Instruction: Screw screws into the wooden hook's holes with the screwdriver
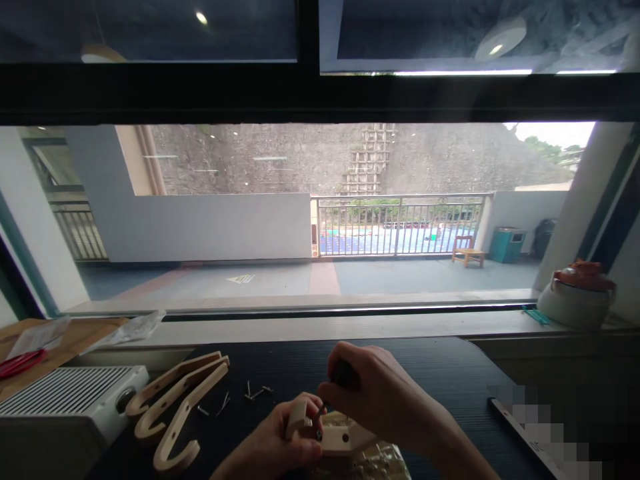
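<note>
My left hand [283,437] is closed round a pale wooden piece [336,438] with dark round holes in its face. My right hand [383,390] grips a screwdriver by its dark handle [345,373]. Its thin shaft points down at the wood beside my left fingers; the tip is not clearly visible. Below the wooden piece lies a clear plastic bag [385,461] with small metal bits in it. To the left, three curved wooden hook-shaped pieces [175,430] rest side by side. Several loose screws [256,393] are scattered between them and my left hand.
The work lies on a black table [435,360] below a window. A white radiator-like unit [75,393] stands at the left. On the right are a narrow strip marked with letters [523,437] and a pale pot [575,300] on the sill.
</note>
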A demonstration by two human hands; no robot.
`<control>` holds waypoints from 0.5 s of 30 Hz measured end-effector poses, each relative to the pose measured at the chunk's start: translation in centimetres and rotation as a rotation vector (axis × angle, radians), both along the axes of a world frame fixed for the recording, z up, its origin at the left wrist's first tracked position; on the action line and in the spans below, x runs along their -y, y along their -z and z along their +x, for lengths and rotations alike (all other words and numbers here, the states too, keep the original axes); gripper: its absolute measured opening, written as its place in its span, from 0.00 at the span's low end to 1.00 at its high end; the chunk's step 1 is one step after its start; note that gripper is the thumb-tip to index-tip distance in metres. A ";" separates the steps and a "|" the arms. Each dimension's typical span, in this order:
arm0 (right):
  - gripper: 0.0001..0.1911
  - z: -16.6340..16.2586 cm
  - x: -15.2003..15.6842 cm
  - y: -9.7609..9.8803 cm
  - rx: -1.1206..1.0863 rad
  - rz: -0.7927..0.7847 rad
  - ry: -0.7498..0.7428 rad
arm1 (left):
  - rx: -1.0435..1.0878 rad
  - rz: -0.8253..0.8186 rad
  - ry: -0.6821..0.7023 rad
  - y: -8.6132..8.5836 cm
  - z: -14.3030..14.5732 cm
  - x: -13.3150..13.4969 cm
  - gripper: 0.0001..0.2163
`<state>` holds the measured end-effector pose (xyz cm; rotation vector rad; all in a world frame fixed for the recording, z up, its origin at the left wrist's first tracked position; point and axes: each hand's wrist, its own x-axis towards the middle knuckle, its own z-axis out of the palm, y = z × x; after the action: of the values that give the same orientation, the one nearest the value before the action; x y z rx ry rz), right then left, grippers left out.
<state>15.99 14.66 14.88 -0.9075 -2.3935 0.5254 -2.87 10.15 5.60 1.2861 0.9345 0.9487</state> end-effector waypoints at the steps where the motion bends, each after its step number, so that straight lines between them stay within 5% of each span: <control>1: 0.07 0.0 0.0 -0.1 -0.001 -0.002 -0.001 | 0.004 -0.011 -0.003 0.0 0.0 0.0 0.12; 15: 0.06 -0.1 0.1 0.4 0.012 0.025 -0.022 | -0.023 -0.027 -0.010 0.2 -0.1 -0.1 0.12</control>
<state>15.87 14.53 14.46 -0.8774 -2.4178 0.4984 -2.93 10.22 5.35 1.2734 0.9693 0.9277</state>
